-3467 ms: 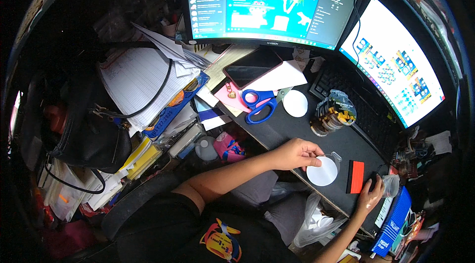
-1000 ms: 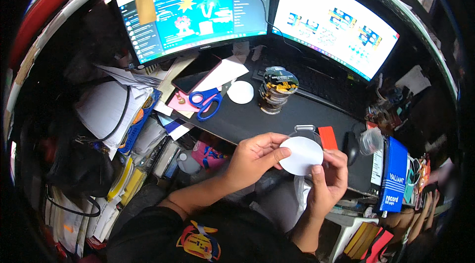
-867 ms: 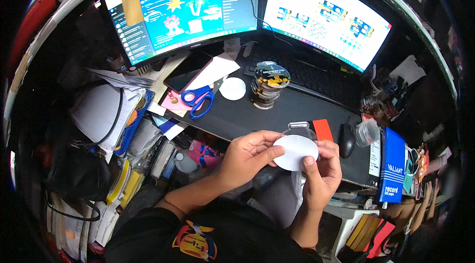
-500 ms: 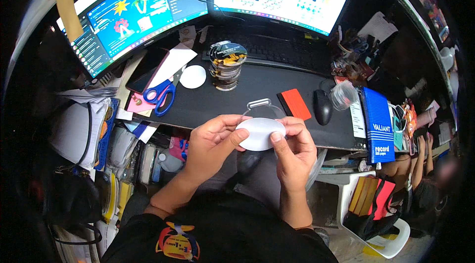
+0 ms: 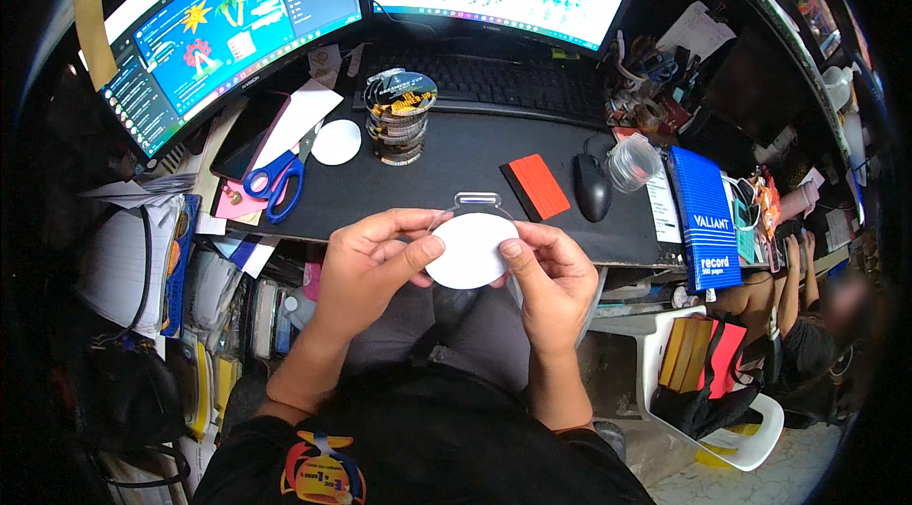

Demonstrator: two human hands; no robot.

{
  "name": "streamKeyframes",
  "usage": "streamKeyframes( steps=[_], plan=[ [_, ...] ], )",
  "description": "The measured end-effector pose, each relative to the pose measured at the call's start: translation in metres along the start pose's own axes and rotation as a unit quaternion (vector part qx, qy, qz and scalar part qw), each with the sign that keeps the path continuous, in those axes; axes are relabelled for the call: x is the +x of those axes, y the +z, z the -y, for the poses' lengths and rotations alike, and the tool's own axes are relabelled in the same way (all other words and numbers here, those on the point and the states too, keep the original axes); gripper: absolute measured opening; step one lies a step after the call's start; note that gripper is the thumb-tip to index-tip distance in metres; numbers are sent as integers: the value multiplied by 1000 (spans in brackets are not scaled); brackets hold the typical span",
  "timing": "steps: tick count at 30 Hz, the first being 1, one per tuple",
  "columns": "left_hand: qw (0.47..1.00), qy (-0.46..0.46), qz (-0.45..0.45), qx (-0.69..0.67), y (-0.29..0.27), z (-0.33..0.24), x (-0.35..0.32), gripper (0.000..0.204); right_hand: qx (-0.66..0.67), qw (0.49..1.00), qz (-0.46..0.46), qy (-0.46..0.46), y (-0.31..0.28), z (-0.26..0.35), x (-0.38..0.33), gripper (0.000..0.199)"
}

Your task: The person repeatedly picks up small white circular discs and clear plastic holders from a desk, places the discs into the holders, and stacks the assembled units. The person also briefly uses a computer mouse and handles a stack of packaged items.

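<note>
Both my hands hold a white round disc [image 5: 467, 253] in front of the desk edge, above my lap. Behind it is a clear plastic medal blank [image 5: 478, 200], whose slotted tab sticks out at the top. My left hand [image 5: 380, 256] grips the left rim, thumb on the white face and fingers behind. On the opposite rim, my right hand [image 5: 549, 269] pinches in the same way. Whether the disc is stuck to the clear piece cannot be told. A stack of printed round medals [image 5: 401, 120] stands on the desk, with another white disc [image 5: 336, 142] lying to its left.
Blue-handled scissors [image 5: 275, 184] and a dark phone [image 5: 251, 136] lie at the left. A red squeegee [image 5: 539, 187], a black mouse [image 5: 593, 188], stacked clear discs [image 5: 634, 163] and a blue record book [image 5: 704, 220] are rightward. Beyond a white chair [image 5: 765, 438], another person sits at far right.
The white disc has tipped up from an edge-on slant to face me more fully. My hands still grip its two sides. The whole view has shifted slightly.
</note>
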State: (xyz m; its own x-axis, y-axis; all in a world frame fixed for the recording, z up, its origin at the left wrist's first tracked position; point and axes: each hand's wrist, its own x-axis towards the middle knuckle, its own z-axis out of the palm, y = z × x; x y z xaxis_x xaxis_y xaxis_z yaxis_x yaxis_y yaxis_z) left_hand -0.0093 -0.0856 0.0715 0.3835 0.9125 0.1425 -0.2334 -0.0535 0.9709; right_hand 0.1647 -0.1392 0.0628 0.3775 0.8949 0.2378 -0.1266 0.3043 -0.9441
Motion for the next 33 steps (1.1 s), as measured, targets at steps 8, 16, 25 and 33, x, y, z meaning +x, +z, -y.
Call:
streamKeyframes(
  steps=[8, 16, 25, 33],
  plan=[
    [999, 6, -13, 33, 0, -3, -1, 27, -10, 1000, 19, -7, -2, 5, -2, 18],
    [997, 40, -11, 65, -2, -6, -4, 26, -38, 999, 26, -26, -1, 10, -2, 18],
    [992, 60, -11, 109, -3, -8, -4, 25, -27, 999, 23, -23, 1, 11, -4, 17],
    [996, 46, -7, 72, -2, -12, -4, 26, -34, 999, 31, -21, 0, 16, -5, 16]
  ],
)
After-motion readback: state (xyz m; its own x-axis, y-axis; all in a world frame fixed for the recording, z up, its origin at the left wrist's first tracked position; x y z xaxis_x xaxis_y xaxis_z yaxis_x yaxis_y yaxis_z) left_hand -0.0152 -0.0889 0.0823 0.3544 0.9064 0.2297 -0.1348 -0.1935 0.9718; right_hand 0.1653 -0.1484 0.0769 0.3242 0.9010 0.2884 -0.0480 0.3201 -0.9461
